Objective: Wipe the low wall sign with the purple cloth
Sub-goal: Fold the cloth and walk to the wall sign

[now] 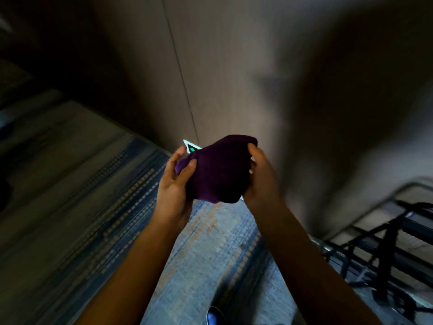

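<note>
A dark purple cloth (219, 170) is bunched between both hands in the middle of the view. My left hand (175, 184) pinches its left edge with thumb and fingers. My right hand (260, 177) grips its right side, fingers curled over the top. Behind the cloth, low on the beige wall (234, 78), a small white-edged sign (191, 147) with a green mark peeks out at the cloth's upper left. Most of the sign is hidden by the cloth.
A blue and tan patterned carpet (206, 242) covers the floor below. A black metal-framed cart or chair (386, 249) stands at the right, close to the wall. A blue shoe tip (214, 316) shows at the bottom edge. The left side is dark.
</note>
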The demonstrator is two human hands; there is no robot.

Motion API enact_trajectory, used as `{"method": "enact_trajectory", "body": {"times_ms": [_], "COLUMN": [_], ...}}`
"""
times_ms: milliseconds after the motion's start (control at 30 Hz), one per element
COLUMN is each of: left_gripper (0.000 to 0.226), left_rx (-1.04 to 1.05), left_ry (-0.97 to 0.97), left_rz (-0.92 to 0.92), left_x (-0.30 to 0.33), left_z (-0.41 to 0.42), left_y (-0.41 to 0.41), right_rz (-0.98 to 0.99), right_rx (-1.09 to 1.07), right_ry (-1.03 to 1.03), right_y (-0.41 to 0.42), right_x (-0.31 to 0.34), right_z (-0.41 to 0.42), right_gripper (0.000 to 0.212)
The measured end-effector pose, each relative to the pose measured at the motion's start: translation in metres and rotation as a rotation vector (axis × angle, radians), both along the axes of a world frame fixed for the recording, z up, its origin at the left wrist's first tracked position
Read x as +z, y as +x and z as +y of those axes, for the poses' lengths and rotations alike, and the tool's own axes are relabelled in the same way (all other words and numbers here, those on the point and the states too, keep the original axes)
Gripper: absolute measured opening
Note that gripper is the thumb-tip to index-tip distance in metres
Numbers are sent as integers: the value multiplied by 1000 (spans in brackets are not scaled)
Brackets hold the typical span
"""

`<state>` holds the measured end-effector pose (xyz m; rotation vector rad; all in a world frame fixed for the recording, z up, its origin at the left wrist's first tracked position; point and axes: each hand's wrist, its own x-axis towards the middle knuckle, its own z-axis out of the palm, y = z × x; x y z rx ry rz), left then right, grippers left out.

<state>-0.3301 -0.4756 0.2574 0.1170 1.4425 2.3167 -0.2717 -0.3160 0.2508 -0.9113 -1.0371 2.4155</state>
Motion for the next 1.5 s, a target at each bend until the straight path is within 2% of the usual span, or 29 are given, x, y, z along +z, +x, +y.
{"method": "enact_trajectory", "body": {"times_ms": [100, 200, 367, 467, 567, 633, 733, 900, 967, 1133, 1200, 1300, 1333, 1433, 1500], "left_gripper": [53, 56, 62, 61, 57, 64, 69, 61, 63, 78, 84, 93, 91, 77, 73], "left_rx": [7, -80, -206, -236, -241, -242, -288, -267, -286, -475, -573, -705, -741, -794, -813], "left_ry": [-46, -139, -309, -300, -336, -341, -375, -455, -515, -579, -557, -534, -524, -429, -342], "left_rz": [-74, -66, 56, 113, 271, 382, 471, 542, 598, 674, 641, 628, 635, 630, 620], "left_x": [-13, -18, -16, -6, 8, 13, 23, 26, 20, -5, -16, -23, -22, -22, -21], "left_z": [-38, -62, -80, -74, -55, -40, -28, -15, -8, 5, 5, -1, -4, -10, -6], "left_y": [-30, -64, -134, -174, -208, -231, -270, -334, -354, -404, -425, -454, -464, -502, -527], "right_rz": [-68, -49, -45, -49, -46, -48, -45, -59, -96, -233, -266, -298, -296, -293, -286], "right_rx": [45, 97, 176, 292, 378, 374, 298, 174, 100, -8, -113, -312, -372, -504, -570], "right_ry": [294, 447, 638, 736, 781, 836, 895, 753, 789, 928, 944, 900, 874, 818, 796], "right_y": [-37, -67, -111, -142, -182, -214, -263, -326, -345, -387, -404, -423, -429, -442, -446], "right_x": [3, 5, 15, 13, 8, 9, 12, 9, 10, 1, 1, 2, 4, 14, 17], "right_z": [-26, -44, -47, -44, -44, -46, -46, -40, -34, -27, -28, -32, -36, -52, -61], "right_gripper": [63, 76, 93, 96, 96, 94, 88, 73, 67, 52, 45, 22, 24, 47, 47]}}
